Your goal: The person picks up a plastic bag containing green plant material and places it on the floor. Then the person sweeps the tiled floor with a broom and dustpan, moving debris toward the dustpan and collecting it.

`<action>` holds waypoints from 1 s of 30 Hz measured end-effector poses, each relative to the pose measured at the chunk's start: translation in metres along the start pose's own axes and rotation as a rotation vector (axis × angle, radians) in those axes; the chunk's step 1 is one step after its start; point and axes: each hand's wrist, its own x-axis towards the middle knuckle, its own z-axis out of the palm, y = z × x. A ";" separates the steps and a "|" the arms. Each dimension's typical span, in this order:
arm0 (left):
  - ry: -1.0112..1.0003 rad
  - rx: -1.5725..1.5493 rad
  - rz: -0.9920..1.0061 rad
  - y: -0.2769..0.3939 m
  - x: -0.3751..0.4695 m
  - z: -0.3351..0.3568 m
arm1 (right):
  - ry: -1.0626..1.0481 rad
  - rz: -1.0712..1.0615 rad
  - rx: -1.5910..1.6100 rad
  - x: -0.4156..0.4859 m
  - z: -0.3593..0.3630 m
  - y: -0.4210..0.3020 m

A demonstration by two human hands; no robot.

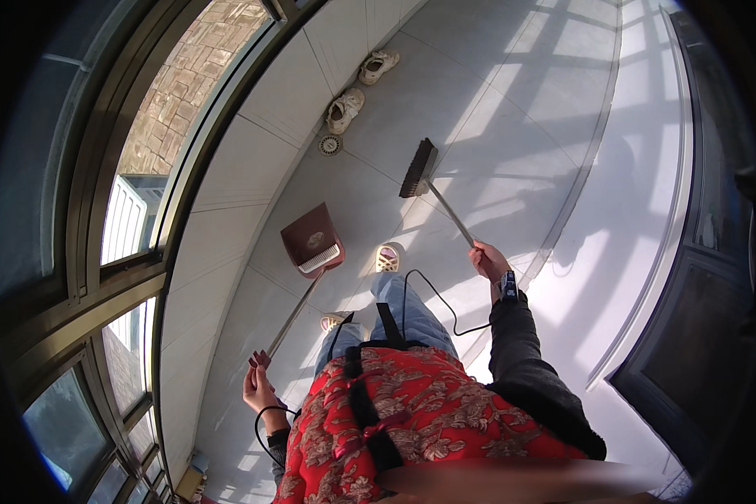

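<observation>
A long-handled broom [419, 168] with dark bristles reaches out ahead of me over the pale tiled floor. Its metal handle ends in my right hand [487, 258], whose fingers are wrapped around it. On the other side, my left hand [262, 385] grips the upper end of a thin metal pole. That pole runs down to a reddish-brown dustpan [309, 236], which has a white comb-like strip near the handle. The pan's inside shows no debris that I can make out. Broom head and dustpan are well apart.
A pair of worn, light-coloured shoes [345, 111] stands along the left wall near a round floor drain [331, 145]. Metal-framed windows [132, 277] line the left. At the right is a dark door [680, 353]. A black cable [453, 315] loops beside my right arm.
</observation>
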 end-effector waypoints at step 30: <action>-0.707 0.421 0.340 0.168 0.089 0.219 | 0.374 -0.617 -0.148 -0.033 -0.063 0.059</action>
